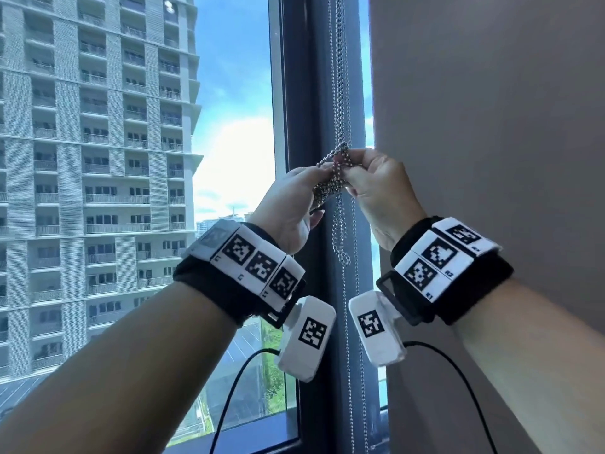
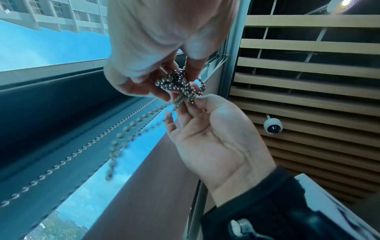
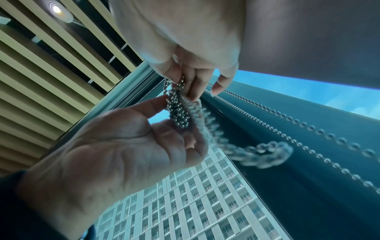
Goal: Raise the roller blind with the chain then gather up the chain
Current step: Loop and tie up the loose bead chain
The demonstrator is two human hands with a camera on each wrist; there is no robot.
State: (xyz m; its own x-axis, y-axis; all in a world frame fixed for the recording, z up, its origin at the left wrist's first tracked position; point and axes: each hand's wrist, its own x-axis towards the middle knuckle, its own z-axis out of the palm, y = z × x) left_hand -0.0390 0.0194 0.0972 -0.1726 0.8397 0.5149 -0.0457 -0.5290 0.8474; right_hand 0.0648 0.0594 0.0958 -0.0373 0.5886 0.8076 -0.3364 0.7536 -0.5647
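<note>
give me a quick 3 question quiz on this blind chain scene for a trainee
1. True or false: both hands pinch the bunched chain.
2. Which part looks blurred in the wrist views? A) the bunch between the fingers B) the loose loop hanging below the bunch C) the taut strand by the window frame
3. Fill in: in the head view the wall lies on the ____ hand's side.

Key: 1 true, left hand and right hand both pinch it. 2 B. 3 right.

Two hands, one chain, one window frame
</note>
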